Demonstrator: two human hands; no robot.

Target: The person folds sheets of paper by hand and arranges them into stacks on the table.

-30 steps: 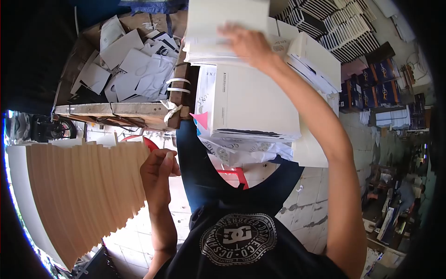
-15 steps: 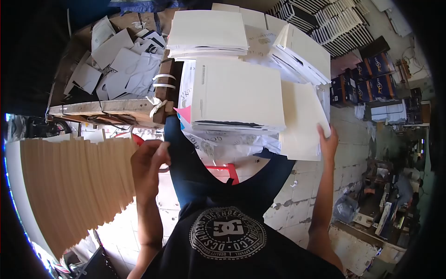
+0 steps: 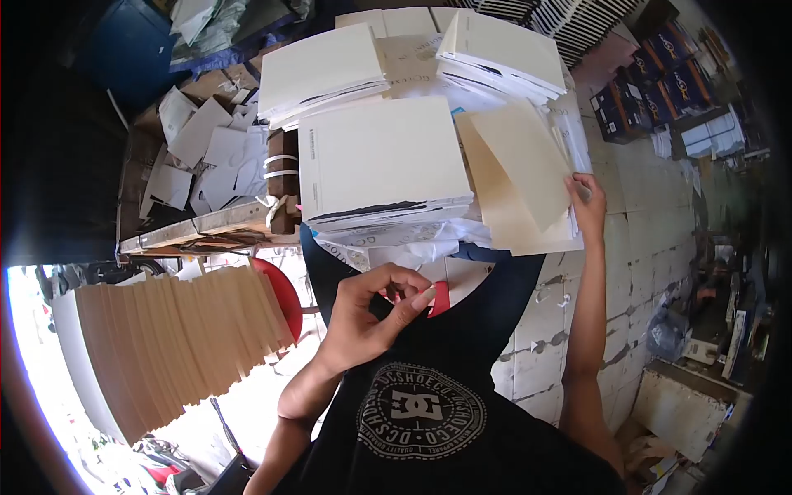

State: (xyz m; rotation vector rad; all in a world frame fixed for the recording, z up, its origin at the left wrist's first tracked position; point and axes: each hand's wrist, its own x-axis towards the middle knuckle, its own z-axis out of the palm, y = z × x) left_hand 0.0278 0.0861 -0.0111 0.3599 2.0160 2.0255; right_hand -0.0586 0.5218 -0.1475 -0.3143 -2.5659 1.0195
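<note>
My right hand (image 3: 586,200) pinches the right edge of a cream sheet (image 3: 516,161), which is partly lifted and bent over the cream sheets beneath it. In front of my shirt, my left hand (image 3: 378,312) has its thumb and index finger pressed together; anything between them is too small to make out. The middle stack of cream-covered papers (image 3: 384,157) lies left of the lifted sheet. Behind it stand a back left stack (image 3: 322,70) and a back right stack (image 3: 507,54).
A wooden crate (image 3: 198,224) of paper scraps is at the left. Below it is a long row of tan-edged blocks (image 3: 181,346) beside a red stool (image 3: 280,297). Blue boxes (image 3: 660,82) and black-and-white stacks (image 3: 590,25) are at the back right.
My right hand has moved from the back stack to the sheet at the right, whose edge has risen. My left hand has moved right, in front of my shirt. The view has shifted.
</note>
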